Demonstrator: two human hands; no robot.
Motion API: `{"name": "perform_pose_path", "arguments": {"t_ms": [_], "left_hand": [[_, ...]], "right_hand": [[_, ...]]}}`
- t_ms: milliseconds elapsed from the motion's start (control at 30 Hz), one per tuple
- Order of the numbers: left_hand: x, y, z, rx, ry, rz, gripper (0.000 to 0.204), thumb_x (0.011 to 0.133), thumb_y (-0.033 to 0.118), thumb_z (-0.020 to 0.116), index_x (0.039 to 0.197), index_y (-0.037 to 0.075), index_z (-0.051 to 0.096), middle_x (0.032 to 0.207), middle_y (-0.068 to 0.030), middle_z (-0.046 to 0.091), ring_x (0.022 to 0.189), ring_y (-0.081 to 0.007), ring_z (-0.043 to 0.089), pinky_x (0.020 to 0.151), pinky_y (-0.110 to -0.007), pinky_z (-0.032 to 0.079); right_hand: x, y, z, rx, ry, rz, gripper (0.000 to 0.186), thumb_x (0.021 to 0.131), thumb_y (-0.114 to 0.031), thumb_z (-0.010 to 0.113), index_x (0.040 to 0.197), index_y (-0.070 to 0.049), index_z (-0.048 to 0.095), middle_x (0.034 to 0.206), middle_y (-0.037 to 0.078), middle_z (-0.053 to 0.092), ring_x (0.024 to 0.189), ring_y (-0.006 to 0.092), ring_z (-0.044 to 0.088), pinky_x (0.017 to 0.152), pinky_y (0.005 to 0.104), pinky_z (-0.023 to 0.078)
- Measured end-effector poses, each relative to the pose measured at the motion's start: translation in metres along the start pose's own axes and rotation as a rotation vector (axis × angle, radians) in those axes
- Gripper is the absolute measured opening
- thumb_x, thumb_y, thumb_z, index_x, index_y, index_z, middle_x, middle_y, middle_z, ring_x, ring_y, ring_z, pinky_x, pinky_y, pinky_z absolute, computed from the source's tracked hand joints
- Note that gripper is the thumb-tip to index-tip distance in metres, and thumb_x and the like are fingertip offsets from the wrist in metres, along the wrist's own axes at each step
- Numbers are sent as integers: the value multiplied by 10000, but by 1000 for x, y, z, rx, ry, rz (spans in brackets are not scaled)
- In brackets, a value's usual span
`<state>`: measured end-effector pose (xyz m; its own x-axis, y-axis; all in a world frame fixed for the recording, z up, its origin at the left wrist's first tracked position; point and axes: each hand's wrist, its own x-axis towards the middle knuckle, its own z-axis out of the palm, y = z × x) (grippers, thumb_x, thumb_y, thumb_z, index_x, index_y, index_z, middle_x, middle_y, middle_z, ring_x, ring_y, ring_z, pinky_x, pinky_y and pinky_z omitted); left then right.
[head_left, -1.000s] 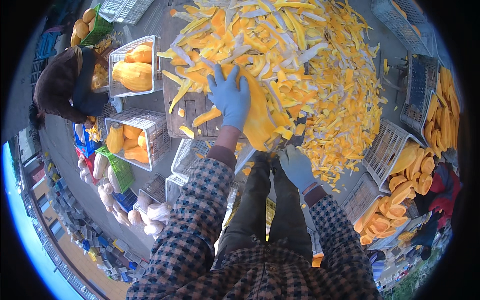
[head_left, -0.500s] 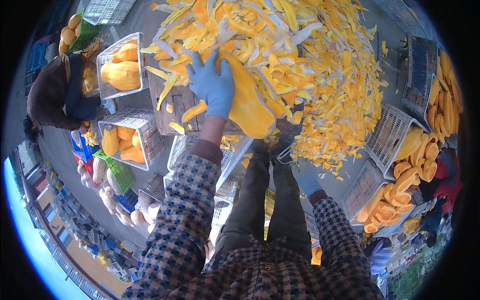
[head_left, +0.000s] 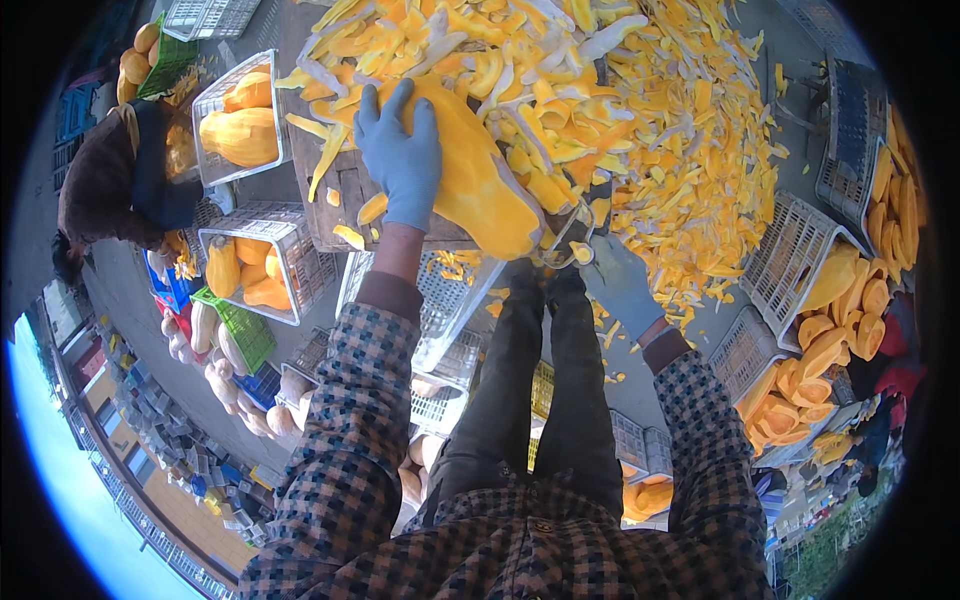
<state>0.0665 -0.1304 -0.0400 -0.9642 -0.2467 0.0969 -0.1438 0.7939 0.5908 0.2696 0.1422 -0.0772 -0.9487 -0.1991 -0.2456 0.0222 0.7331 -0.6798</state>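
Observation:
A long peeled orange squash (head_left: 470, 185) lies on a wooden tabletop (head_left: 322, 222), its near end at the table's front edge. My left hand (head_left: 402, 150), in a blue-grey glove, grips its upper left side with fingers spread over it. At the near end, my gloved right hand (head_left: 618, 280) is closed round a peeler (head_left: 583, 215) with a metal frame; its grip is mostly hidden. The peeler's head is beside the squash's tip; whether they touch, I cannot tell. Orange and pale peel strips (head_left: 530, 70) surround the squash's far side.
A large peel heap (head_left: 690, 170) spreads to the right. White crates of peeled squash (head_left: 240, 137) stand at left, with a stooping person (head_left: 105, 185) behind. Crates (head_left: 800, 255) with halved squash (head_left: 800, 395) stand at right. A white crate (head_left: 455, 310) sits below the table edge, beside my legs.
My right hand has risen from beside my leg to the squash's near end, bringing the peeler along. My left hand and the squash have shifted slightly left and away in the picture.

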Motion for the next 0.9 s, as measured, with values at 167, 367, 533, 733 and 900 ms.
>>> {"name": "perform_pose_path", "arguments": {"t_ms": [167,367,533,733,900], "left_hand": [[0,-6,-9,-146,28,53,386,898,249,699,1266,133,706,1520,-240,435,1400,-403,397,1156,-462,334],[-3,-8,-7,-50,34,51,373,895,233,697,1253,134,710,1515,-228,445,1389,-399,416,1156,-460,337],[-11,-20,-19,-122,80,109,381,925,210,662,1275,61,677,1481,-280,457,1369,-417,457,1127,-456,372],[-1,-17,-36,-61,55,-61,440,893,265,712,1275,51,667,1449,-262,492,1362,-403,464,1122,-458,381],[7,-8,-30,180,-55,-49,581,851,394,731,1346,108,625,1429,-251,505,1333,-431,464,1114,-479,385]], "right_hand": [[23,-7,23,-94,-31,-161,293,907,-371,665,979,-100,584,874,106,557,761,327,648,649,463,521],[-1,24,32,-39,-75,-129,286,925,-354,647,976,-78,586,901,132,579,825,346,649,689,480,521],[-63,8,-16,-106,-305,282,270,978,-312,575,1042,-56,633,879,187,679,847,378,681,733,499,524],[49,-50,-17,983,-385,711,319,971,-325,600,1029,-16,659,741,96,629,715,221,635,692,362,526],[85,-80,-10,223,-122,167,416,932,-364,635,1198,-44,639,917,134,657,825,319,676,746,443,541]]}}
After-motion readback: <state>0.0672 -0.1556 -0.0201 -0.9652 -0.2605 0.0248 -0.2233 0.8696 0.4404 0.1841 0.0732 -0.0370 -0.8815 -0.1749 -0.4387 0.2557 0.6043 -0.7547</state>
